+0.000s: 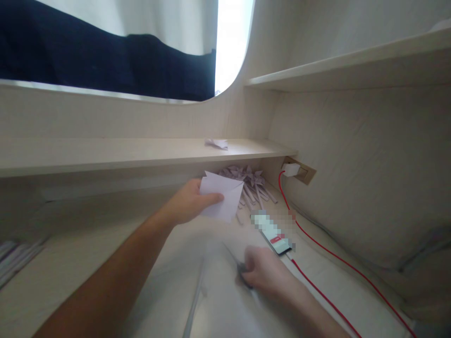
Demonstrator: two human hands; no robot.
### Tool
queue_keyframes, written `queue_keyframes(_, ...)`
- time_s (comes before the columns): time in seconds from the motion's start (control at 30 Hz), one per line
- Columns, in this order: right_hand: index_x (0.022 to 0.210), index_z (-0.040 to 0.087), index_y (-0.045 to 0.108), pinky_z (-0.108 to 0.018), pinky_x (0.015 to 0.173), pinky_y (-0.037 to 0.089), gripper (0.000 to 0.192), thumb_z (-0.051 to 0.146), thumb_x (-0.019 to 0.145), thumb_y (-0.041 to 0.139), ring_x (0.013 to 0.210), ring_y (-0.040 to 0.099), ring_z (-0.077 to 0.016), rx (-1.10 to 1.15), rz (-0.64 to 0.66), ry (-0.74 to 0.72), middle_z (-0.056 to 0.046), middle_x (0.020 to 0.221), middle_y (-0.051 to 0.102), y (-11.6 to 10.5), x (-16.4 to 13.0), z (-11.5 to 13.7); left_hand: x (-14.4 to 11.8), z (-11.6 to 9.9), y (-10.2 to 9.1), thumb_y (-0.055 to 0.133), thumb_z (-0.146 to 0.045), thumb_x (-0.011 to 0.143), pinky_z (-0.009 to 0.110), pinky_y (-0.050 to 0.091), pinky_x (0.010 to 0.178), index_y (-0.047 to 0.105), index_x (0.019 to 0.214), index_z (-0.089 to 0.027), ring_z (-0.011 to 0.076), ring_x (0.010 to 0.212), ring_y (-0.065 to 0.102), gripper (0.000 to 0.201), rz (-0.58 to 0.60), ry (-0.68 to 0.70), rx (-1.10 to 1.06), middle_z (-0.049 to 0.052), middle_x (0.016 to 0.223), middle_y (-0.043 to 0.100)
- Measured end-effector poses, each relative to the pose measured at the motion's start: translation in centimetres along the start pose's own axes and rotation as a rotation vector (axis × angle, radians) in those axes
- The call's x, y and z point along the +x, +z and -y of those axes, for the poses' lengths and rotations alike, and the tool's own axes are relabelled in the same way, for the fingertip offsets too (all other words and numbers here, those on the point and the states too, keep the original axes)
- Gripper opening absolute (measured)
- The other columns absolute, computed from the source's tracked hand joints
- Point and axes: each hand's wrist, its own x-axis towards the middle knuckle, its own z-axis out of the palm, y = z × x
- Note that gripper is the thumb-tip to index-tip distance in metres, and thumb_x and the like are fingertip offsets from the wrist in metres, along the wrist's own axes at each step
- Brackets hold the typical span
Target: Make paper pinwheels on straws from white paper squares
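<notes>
My left hand (192, 202) pinches a folded sheet of white paper (223, 206) between thumb and fingers, raised over the desk. Lower down, my right hand (262, 270) is closed around the dark handles of a pair of scissors (242, 268); motion smears them, and their thin blade points up and left. Between my forearms lies a long, thin greyish-white strip (194, 300), too blurred to identify. Behind the held paper sits a bunch of folded paper flowers (250, 176) with rolled paper stems, partly hidden by the paper.
A phone (273, 232) with a lit screen lies right of centre. Its red cable (327, 295) crosses the desk; a white charger (291, 169) is in the wall socket. Another folded paper piece (217, 143) rests on the low shelf (141, 152). Stacked papers (17, 258) sit far left.
</notes>
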Motion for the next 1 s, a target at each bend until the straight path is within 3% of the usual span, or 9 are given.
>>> queue_keyframes(0.27,0.067,0.021,0.068,-0.026,0.05,0.025,0.013,0.023,0.062,0.08,0.057,0.051,-0.0134,0.053,0.076,-0.017,0.004,0.061,0.061,-0.1,-0.7,0.8,-0.6,0.3,0.4,0.078,-0.033,0.079,0.025,0.051,0.057,0.079,0.088,-0.017,0.0206,0.067,0.072,0.019,0.165,0.02,0.131,0.005,0.082,0.08)
queue_keyframes(0.43,0.068,0.02,0.074,-0.026,0.053,0.032,0.004,0.021,0.068,0.077,0.06,0.057,-0.0151,0.119,0.084,-0.091,0.001,0.064,0.068,-0.6,-0.7,0.2,-0.8,0.0,0.6,0.076,-0.027,0.076,0.024,0.048,0.053,0.079,0.084,-0.018,0.0199,0.063,0.07,0.012,0.232,0.017,0.151,0.004,0.076,0.078)
queue_keyframes(0.53,0.068,0.019,0.072,-0.026,0.059,0.039,0.01,0.024,0.076,0.073,0.065,0.061,-0.0167,0.273,-0.062,-0.143,-0.001,0.068,0.069,-1.8,-0.1,-0.6,-0.9,0.2,1.1,0.073,-0.025,0.075,0.024,0.047,0.052,0.079,0.082,-0.018,0.0203,0.063,0.07,0.011,0.285,0.048,0.185,0.003,0.076,0.078)
queue_keyframes(0.63,0.081,0.019,0.07,-0.027,0.064,0.045,0.017,0.035,0.087,0.069,0.068,0.061,-0.0167,0.601,-0.38,-0.17,0.0,0.073,0.067,-3.2,0.3,-1.1,-1.1,0.9,2.4,0.068,-0.024,0.075,0.024,0.046,0.053,0.078,0.081,-0.018,0.0203,0.064,0.069,0.013,0.401,0.079,0.287,0.003,0.075,0.077)
queue_keyframes(0.7,0.09,0.019,0.07,-0.028,0.067,0.048,0.019,0.038,0.086,0.072,0.071,0.062,-0.0173,0.772,-0.395,-0.212,-0.001,0.079,0.069,-3.6,0.4,-1.1,-1.2,1.3,3.4,0.066,-0.022,0.073,0.024,0.043,0.052,0.078,0.079,-0.017,0.0199,0.063,0.068,0.015,0.479,0.091,0.373,0.002,0.073,0.076)
queue_keyframes(0.77,0.09,0.018,0.071,-0.029,0.068,0.048,0.02,0.037,0.085,0.074,0.073,0.063,-0.0177,0.803,-0.308,-0.236,-0.002,0.081,0.07,-3.5,0.2,-0.9,-1.4,1.5,4.1,0.064,-0.02,0.071,0.024,0.04,0.05,0.078,0.077,-0.016,0.0193,0.061,0.066,0.015,0.524,0.091,0.444,0.002,0.07,0.075)
queue_keyframes(0.87,0.081,0.017,0.071,-0.028,0.067,0.047,0.021,0.037,0.088,0.073,0.069,0.062,-0.0167,0.771,-0.241,-0.224,-0.002,0.074,0.068,-3.1,-0.1,-0.4,-1.3,1.5,4.5,0.064,-0.022,0.073,0.024,0.039,0.05,0.078,0.077,-0.015,0.0182,0.059,0.064,0.016,0.496,0.057,0.436,0.003,0.07,0.075)
queue_keyframes(1.0,0.077,0.017,0.07,-0.028,0.065,0.047,0.027,0.042,0.087,0.077,0.063,0.061,-0.0154,0.912,-0.335,-0.183,-0.001,0.066,0.067,-3.0,0.1,-0.3,-0.5,1.4,4.6,0.073,-0.026,0.073,0.025,0.048,0.059,0.079,0.087,-0.014,0.0187,0.069,0.069,0.019,0.293,0.035,0.129,0.005,0.081,0.078)
